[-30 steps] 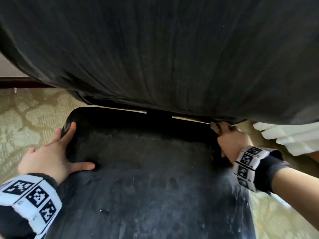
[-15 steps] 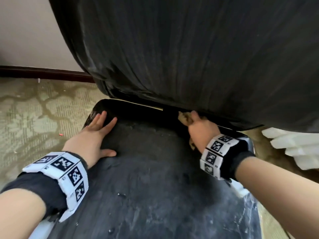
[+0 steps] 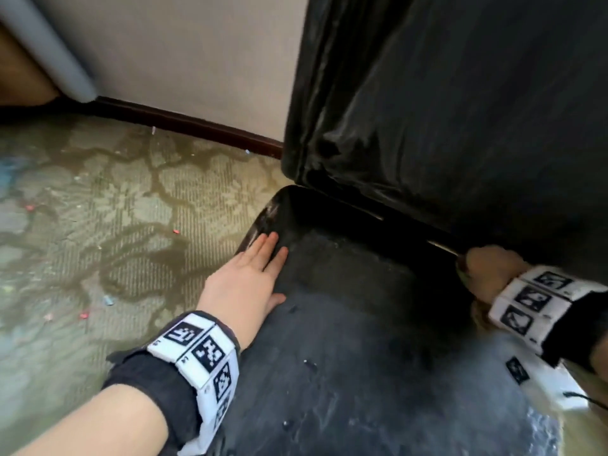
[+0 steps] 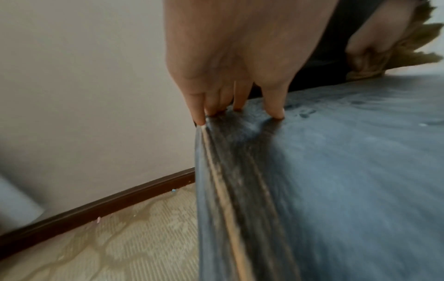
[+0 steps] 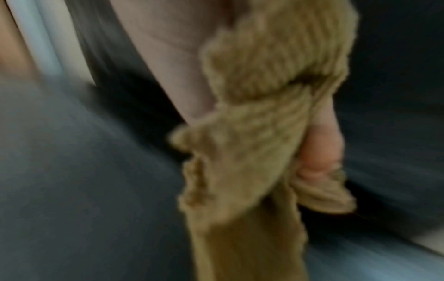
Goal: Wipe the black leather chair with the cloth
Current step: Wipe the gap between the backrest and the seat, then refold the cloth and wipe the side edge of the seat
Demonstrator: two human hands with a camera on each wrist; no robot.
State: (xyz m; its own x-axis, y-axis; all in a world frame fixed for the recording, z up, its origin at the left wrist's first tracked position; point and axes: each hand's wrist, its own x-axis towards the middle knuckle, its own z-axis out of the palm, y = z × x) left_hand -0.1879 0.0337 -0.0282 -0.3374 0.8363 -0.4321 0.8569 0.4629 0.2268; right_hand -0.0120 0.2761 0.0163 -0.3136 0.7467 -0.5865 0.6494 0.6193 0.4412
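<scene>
Right hand (image 3: pixel 490 271) clamping cloth (image 5: pixel 264 133), swept back to frame right along seat (image 3: pixel 362 340) crease; left hand (image 3: pixel 245 284) fingers flat, together, bracing corner. Back-edge wiping continues.

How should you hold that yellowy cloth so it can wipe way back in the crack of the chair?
Bunch the cloth in the fist, as the right hand does, coming from the front toward the backrest. It is soft and floppy, so a loose end can poke into the narrow gap behind the seat.
</scene>
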